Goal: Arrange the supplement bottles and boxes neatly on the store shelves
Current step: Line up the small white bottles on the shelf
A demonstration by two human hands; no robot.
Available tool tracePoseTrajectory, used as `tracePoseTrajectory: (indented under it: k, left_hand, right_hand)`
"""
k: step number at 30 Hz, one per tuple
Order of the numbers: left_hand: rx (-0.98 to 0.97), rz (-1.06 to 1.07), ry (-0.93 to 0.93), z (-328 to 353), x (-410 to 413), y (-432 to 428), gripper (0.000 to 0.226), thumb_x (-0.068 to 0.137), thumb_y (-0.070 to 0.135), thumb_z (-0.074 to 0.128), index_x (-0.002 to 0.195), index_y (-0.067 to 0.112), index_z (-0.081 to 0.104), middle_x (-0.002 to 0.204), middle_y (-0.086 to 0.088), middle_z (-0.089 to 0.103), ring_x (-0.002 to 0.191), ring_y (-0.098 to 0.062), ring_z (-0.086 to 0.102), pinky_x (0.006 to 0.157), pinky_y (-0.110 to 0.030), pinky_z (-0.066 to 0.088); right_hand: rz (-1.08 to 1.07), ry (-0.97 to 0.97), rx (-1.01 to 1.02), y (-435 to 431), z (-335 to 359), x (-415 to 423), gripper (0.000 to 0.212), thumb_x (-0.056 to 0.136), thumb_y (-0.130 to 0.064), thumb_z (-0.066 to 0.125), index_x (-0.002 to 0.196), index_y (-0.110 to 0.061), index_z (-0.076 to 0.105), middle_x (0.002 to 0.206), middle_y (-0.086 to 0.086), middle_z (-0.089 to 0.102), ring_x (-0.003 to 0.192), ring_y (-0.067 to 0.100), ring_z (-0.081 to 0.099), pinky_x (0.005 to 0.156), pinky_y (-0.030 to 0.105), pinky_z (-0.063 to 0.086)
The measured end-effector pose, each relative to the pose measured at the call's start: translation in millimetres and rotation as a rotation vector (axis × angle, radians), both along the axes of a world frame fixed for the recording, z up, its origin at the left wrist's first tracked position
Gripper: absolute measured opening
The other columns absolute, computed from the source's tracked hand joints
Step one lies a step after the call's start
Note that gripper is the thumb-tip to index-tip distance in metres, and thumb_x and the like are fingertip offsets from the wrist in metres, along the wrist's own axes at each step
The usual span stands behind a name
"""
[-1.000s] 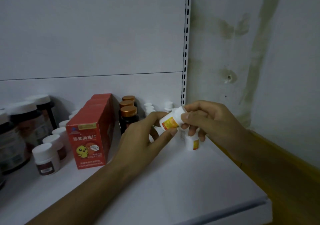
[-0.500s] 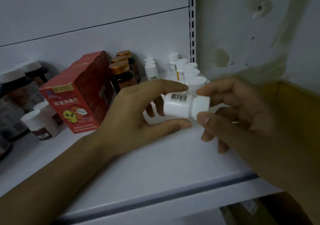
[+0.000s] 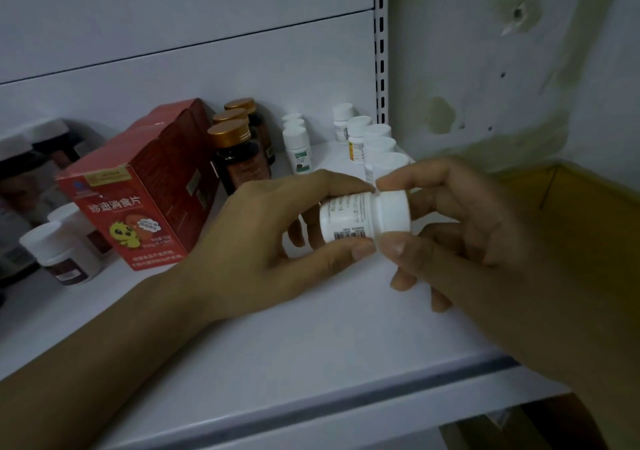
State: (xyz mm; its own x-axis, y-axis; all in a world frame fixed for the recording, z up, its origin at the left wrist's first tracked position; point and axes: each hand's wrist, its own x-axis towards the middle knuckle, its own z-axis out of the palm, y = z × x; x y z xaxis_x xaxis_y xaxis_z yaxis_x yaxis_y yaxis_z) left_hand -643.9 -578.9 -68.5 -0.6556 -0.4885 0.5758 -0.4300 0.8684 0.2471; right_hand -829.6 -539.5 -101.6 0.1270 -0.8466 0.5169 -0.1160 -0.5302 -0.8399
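While I hold the small white bottle (image 3: pixel 363 215) on its side above the shelf (image 3: pixel 294 338), my left hand (image 3: pixel 263 241) grips its labelled body between thumb and forefinger, barcode facing me, and my right hand (image 3: pixel 485 241) pinches its white cap (image 3: pixel 393 212) the same way. Bottle is clear of the shelf surface, cap pointing right. Behind my left hand: red boxes (image 3: pixel 138 200) in a row running back, a yellow chick printed on the front one. Left of them, white-capped jars (image 3: pixel 59 255), partly blurred. Right of the boxes, three dark bottles with gold caps (image 3: pixel 235 151) in file. Further back, small white bottles (image 3: pixel 298 144) in a row, and another row of white bottles (image 3: pixel 377 144) near the slotted upright (image 3: pixel 381 51).
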Motion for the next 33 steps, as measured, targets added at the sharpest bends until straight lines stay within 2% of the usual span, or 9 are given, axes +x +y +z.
tracePoseTrajectory:
  k: [2, 4, 10, 15, 19, 21, 25, 29, 33]
  left_hand:
    - [0.012, 0.016, 0.002, -3, 1, 0, 0.039, 0.085, 0.036, 0.065, 0.117, 0.016, 0.059, 0.1, 0.005, 0.066, 0.076, -0.01, 0.062, 0.061, -0.024, 0.049]
    - [-0.034, 0.026, -0.029, -4, 3, -1, 0.042, 0.083, 0.037, 0.068, 0.119, 0.017, 0.058, 0.102, 0.005, 0.066, 0.075, -0.012, 0.062, 0.059, -0.023, 0.049]
    - [-0.009, 0.029, -0.012, -6, 3, -1, 0.043, 0.082, 0.04, 0.067, 0.118, 0.018, 0.06, 0.098, 0.008, 0.067, 0.072, -0.01, 0.062, 0.055, -0.025, 0.05]
    - [-0.079, 0.054, 0.079, -6, 5, 2, 0.04, 0.082, 0.037, 0.068, 0.116, 0.02, 0.057, 0.098, 0.01, 0.063, 0.074, -0.009, 0.06, 0.055, -0.022, 0.049]
    - [-0.034, 0.123, 0.023, -9, 4, 2, 0.054, 0.078, 0.051, 0.064, 0.126, 0.035, 0.044, 0.101, 0.02, 0.059, 0.081, -0.005, 0.06, 0.057, -0.02, 0.05]
    - [0.004, 0.202, -0.027, -11, 5, -3, 0.055, 0.078, 0.062, 0.055, 0.126, 0.044, 0.038, 0.098, 0.026, 0.057, 0.083, 0.002, 0.059, 0.059, -0.02, 0.051]
    - [0.043, 0.266, -0.096, -13, 11, -20, 0.034, 0.08, 0.064, 0.043, 0.107, 0.045, 0.052, 0.084, 0.03, 0.06, 0.069, 0.006, 0.057, 0.058, -0.027, 0.052]
    - [0.07, 0.263, -0.125, -12, 13, -25, 0.037, 0.08, 0.064, 0.039, 0.101, 0.042, 0.06, 0.074, 0.029, 0.06, 0.066, 0.002, 0.058, 0.057, -0.024, 0.049]
    - [0.086, 0.262, -0.146, -10, 13, -28, 0.038, 0.08, 0.063, 0.037, 0.099, 0.041, 0.062, 0.071, 0.027, 0.06, 0.068, 0.002, 0.058, 0.057, -0.018, 0.046]
  right_hand:
    - [0.022, -0.026, 0.095, 0, 1, -4, 0.026, 0.072, -0.037, 0.071, 0.095, -0.036, 0.061, 0.089, -0.014, 0.068, 0.058, 0.01, 0.068, 0.04, 0.013, 0.043]
    - [0.003, -0.02, 0.118, 0, 2, -8, 0.022, 0.074, -0.045, 0.066, 0.094, -0.037, 0.061, 0.085, -0.015, 0.068, 0.055, 0.01, 0.067, 0.039, 0.013, 0.042]
    - [0.008, -0.024, 0.092, 0, -1, -8, 0.025, 0.075, -0.04, 0.068, 0.099, -0.035, 0.062, 0.094, -0.011, 0.068, 0.064, 0.01, 0.069, 0.04, 0.018, 0.044]
    - [-0.015, -0.026, 0.113, 3, 2, -5, 0.023, 0.074, -0.039, 0.064, 0.096, -0.034, 0.061, 0.084, -0.009, 0.072, 0.057, 0.011, 0.068, 0.04, 0.018, 0.044]
    - [-0.027, -0.043, 0.094, 7, 12, -9, 0.024, 0.075, -0.033, 0.072, 0.096, -0.032, 0.061, 0.083, -0.006, 0.072, 0.058, 0.013, 0.067, 0.039, 0.021, 0.046]
    - [-0.157, -0.02, 0.02, 5, 30, -14, 0.025, 0.077, -0.028, 0.077, 0.095, -0.029, 0.061, 0.081, -0.004, 0.072, 0.058, 0.014, 0.067, 0.038, 0.023, 0.048]
    - [-0.437, 0.184, -0.162, -33, 73, -26, 0.023, 0.083, -0.03, 0.069, 0.102, -0.024, 0.059, 0.078, -0.002, 0.069, 0.064, 0.014, 0.067, 0.052, 0.027, 0.052]
    - [-0.493, 0.455, -0.073, -104, 94, -18, 0.029, 0.082, -0.043, 0.069, 0.101, -0.025, 0.057, 0.086, -0.001, 0.068, 0.076, 0.02, 0.068, 0.071, 0.036, 0.056]
    - [-0.468, 0.681, 0.009, -155, 107, -2, 0.035, 0.081, -0.045, 0.069, 0.092, -0.013, 0.065, 0.076, -0.001, 0.071, 0.062, 0.013, 0.069, 0.071, 0.037, 0.059]
